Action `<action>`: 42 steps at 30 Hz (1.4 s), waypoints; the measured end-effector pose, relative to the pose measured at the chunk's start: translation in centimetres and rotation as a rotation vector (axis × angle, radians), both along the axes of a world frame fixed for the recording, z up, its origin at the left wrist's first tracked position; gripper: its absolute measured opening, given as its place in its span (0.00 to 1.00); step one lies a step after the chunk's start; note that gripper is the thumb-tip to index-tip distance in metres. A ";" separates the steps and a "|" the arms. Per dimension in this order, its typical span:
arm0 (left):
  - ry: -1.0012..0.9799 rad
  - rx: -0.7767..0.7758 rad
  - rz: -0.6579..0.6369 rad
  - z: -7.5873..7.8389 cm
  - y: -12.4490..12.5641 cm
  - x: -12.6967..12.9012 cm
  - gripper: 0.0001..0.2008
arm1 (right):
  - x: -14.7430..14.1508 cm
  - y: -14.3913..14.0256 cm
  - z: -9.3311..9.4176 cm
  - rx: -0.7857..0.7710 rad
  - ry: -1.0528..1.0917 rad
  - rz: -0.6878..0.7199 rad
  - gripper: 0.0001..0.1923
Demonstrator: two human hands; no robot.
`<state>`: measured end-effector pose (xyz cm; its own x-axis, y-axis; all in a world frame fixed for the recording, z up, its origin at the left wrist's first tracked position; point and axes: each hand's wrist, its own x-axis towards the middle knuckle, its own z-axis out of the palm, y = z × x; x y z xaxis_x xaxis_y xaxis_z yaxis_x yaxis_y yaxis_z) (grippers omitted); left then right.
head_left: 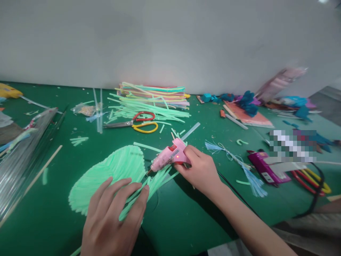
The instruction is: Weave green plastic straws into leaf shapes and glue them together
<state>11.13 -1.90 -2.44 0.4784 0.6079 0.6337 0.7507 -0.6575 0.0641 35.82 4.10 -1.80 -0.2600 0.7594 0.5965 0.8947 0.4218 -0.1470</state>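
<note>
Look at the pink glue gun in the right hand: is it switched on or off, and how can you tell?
On. A small red light glows on the side of the glue gun, which the right hand grips.

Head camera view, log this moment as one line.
left hand: pressing flat mint-green leaf-shaped straw piece | right hand: gripping pink hot glue gun, nozzle at leaf stem | surface: green table

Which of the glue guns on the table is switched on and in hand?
The pink glue gun, gripped by the right hand: its red light glows. The purple one and the yellow one lie untouched.
</note>
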 end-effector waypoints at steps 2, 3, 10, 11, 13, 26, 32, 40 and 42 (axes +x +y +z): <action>-0.007 -0.002 0.001 0.0 0.0 0.0 0.16 | 0.0 0.0 0.1 -0.006 0.007 -0.001 0.04; -0.012 -0.001 0.002 0.0 0.0 -0.1 0.16 | 0.0 0.0 0.1 -0.008 0.013 -0.001 0.05; 0.007 0.008 0.012 0.2 0.0 -0.3 0.15 | -0.1 0.0 0.2 -0.025 0.023 0.009 0.05; 0.006 0.010 0.014 0.2 0.0 -0.2 0.15 | -0.1 0.0 0.2 -0.028 0.021 0.008 0.05; 0.005 0.012 0.013 0.2 0.0 -0.2 0.15 | -0.1 0.0 0.2 -0.035 0.022 0.003 0.05; -0.002 0.016 0.011 0.1 -0.1 -0.3 0.16 | -0.1 0.1 0.2 -0.024 0.027 0.003 0.05; 0.000 0.016 0.018 0.0 0.0 -0.2 0.16 | -0.2 0.1 0.1 -0.021 0.033 -0.001 0.06; -0.003 0.009 0.035 0.2 -0.1 -0.1 0.16 | -0.1 0.0 0.2 -0.033 0.036 -0.002 0.06; -0.003 0.021 0.029 0.1 0.0 -0.1 0.17 | -0.1 0.0 0.3 -0.035 0.041 0.000 0.06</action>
<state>10.99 -1.95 -2.37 0.4586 0.6085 0.6476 0.7695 -0.6364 0.0531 35.75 4.10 -1.52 -0.2359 0.7799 0.5798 0.8875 0.4159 -0.1983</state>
